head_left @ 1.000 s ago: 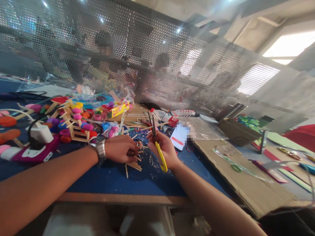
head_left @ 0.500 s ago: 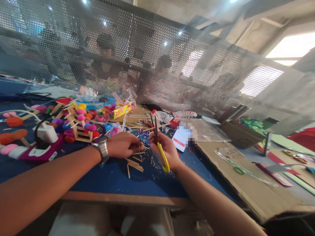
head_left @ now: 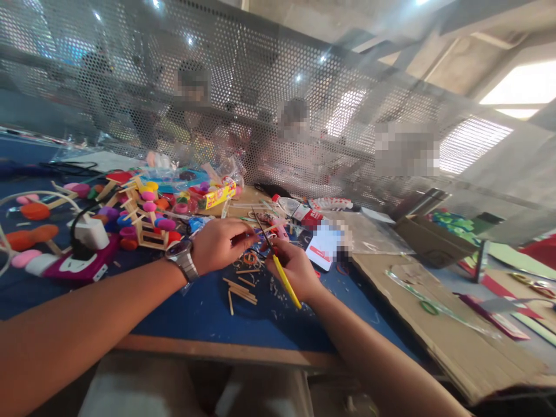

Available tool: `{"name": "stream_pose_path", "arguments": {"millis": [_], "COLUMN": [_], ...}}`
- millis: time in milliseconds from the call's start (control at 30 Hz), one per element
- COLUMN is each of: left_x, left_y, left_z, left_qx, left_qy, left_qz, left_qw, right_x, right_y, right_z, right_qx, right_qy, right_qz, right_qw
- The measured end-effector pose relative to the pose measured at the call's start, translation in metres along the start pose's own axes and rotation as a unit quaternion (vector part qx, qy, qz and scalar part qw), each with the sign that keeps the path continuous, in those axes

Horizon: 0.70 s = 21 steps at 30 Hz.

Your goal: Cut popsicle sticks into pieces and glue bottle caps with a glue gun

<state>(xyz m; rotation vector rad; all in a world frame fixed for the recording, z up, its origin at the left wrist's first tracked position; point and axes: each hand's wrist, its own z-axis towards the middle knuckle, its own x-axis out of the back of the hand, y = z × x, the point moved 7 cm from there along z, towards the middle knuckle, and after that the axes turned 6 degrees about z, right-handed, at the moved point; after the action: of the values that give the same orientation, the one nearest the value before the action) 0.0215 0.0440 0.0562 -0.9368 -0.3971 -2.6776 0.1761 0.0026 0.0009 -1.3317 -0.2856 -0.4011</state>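
Note:
My right hand [head_left: 297, 269] is closed around scissors with yellow handles [head_left: 286, 282]; their dark blades point up and away from me. Just left of the blades, my left hand [head_left: 219, 246] has its thumb and fingers curled together in a pinch. Whatever lies between those fingertips is too small to make out. Below the left hand, several short wooden sticks [head_left: 241, 291] lie on the blue tabletop [head_left: 186, 324]. Small rubber bands [head_left: 249, 258] rest between the hands, with pale scraps scattered around.
To the left are a stick frame with coloured clay pieces [head_left: 152, 229] and a purple power strip [head_left: 82, 260] with a white plug. A phone [head_left: 322, 246], a bottle [head_left: 304, 213] and flat cardboard [head_left: 403, 301] lie to the right. A perforated screen [head_left: 243, 75] stands behind.
My left hand has lifted away from the rubber bands, up and toward the scissor blades, leaving the bands in view. The scissors have tilted to the left in my right hand.

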Motion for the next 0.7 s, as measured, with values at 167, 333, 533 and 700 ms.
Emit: {"name": "stream_pose_path", "arguments": {"millis": [167,333,533,700], "left_x": [0.001,0.001,0.009,0.011], "left_y": [0.002,0.004,0.004,0.004], "left_z": [0.0,-0.002,-0.002,-0.001], "left_qx": [-0.024,-0.023,-0.008,-0.013], "left_qy": [0.006,0.009,0.046,0.045], "left_qz": [0.02,0.016,-0.004,-0.007], "left_qw": [0.999,1.0,0.999,0.999], "right_x": [-0.002,-0.003,-0.006,-0.007], "right_y": [-0.001,0.0,-0.009,-0.01], "right_z": [-0.002,-0.004,-0.008,-0.007], "right_qx": [0.004,-0.004,0.039,0.062], "right_qy": [0.002,-0.002,-0.055,-0.063], "right_qz": [-0.02,-0.016,-0.012,-0.015], "right_qw": [1.0,1.0,0.998,0.996]}}
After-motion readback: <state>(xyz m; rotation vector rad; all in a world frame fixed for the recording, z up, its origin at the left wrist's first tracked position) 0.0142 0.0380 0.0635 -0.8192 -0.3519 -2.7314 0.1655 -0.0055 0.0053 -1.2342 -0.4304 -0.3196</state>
